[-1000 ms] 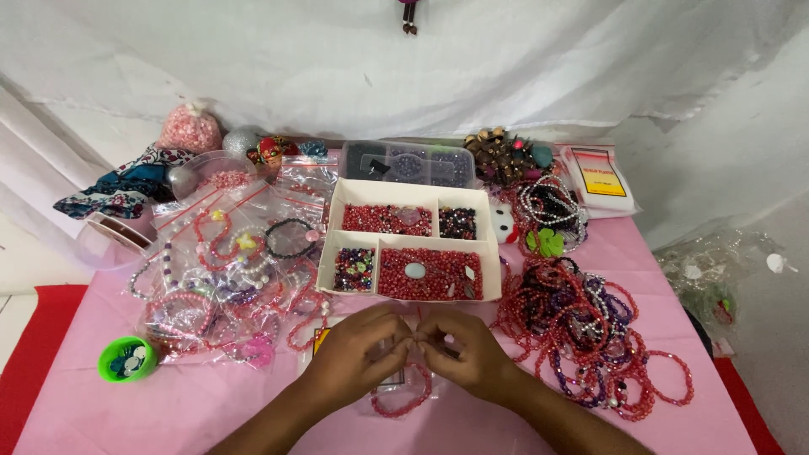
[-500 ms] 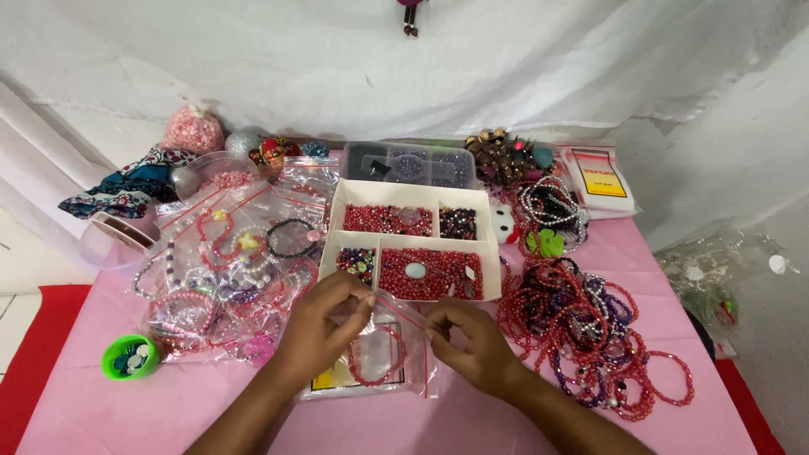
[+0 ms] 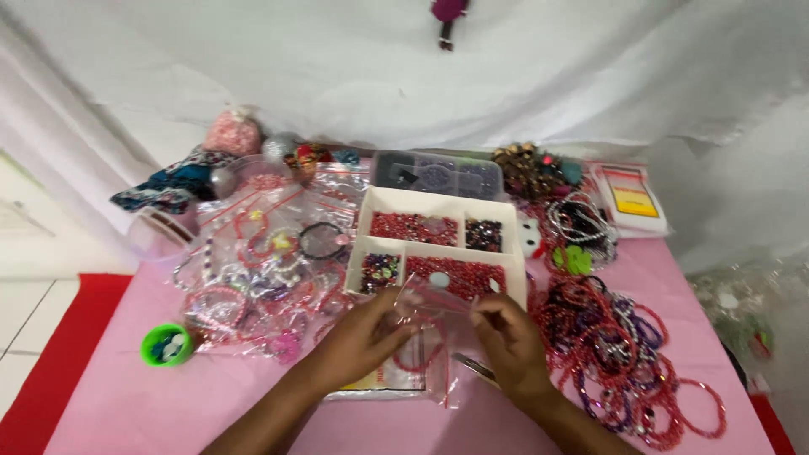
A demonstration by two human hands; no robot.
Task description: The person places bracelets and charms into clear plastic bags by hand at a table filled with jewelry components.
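My left hand (image 3: 361,341) and my right hand (image 3: 508,339) together hold a small clear plastic zip bag (image 3: 434,297) by its two sides, just above the pink table (image 3: 126,396). The bag hangs in front of a white divided tray (image 3: 438,207) filled with red and dark beads. Under my hands lies another clear bag (image 3: 417,362) with a red beaded bracelet inside. Both hands pinch the bag with fingertips.
A heap of red and purple beaded bracelets (image 3: 624,354) lies to the right. Clear bags of bracelets (image 3: 261,278) spread on the left. A green tape roll (image 3: 166,345) sits near the left edge. A clear bead organiser (image 3: 438,175) and a small booklet (image 3: 630,198) are at the back.
My hands were close together low over the table, then rose and spread apart. They now hold a clear bag stretched between them, nearer the bead tray.
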